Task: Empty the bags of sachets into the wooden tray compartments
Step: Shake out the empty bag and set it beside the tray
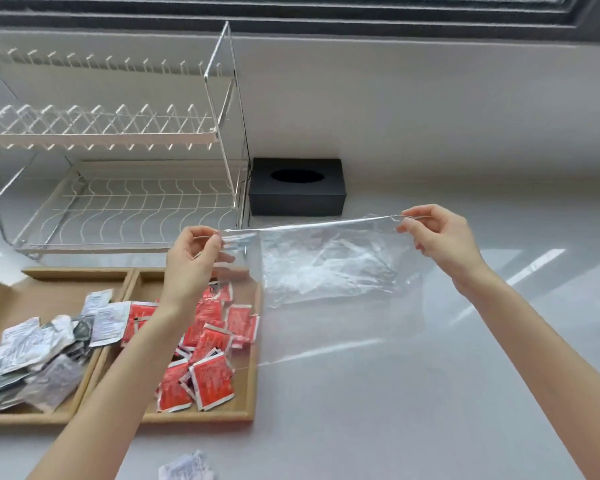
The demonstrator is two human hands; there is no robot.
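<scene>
A clear plastic zip bag (329, 271) hangs stretched between my hands above the counter, and it looks empty. My left hand (193, 261) pinches its top left corner over the tray. My right hand (440, 242) pinches the top right corner. The wooden tray (246, 393) lies at the lower left. Its right compartment holds a heap of red sachets (208, 344). Its left compartment holds white and grey sachets (39, 351), some lying over the divider.
A white wire dish rack (118, 150) stands behind the tray. A black tissue box (297, 188) sits against the wall. A crumpled white sachet (187, 467) lies on the white counter (395, 410) near the front edge.
</scene>
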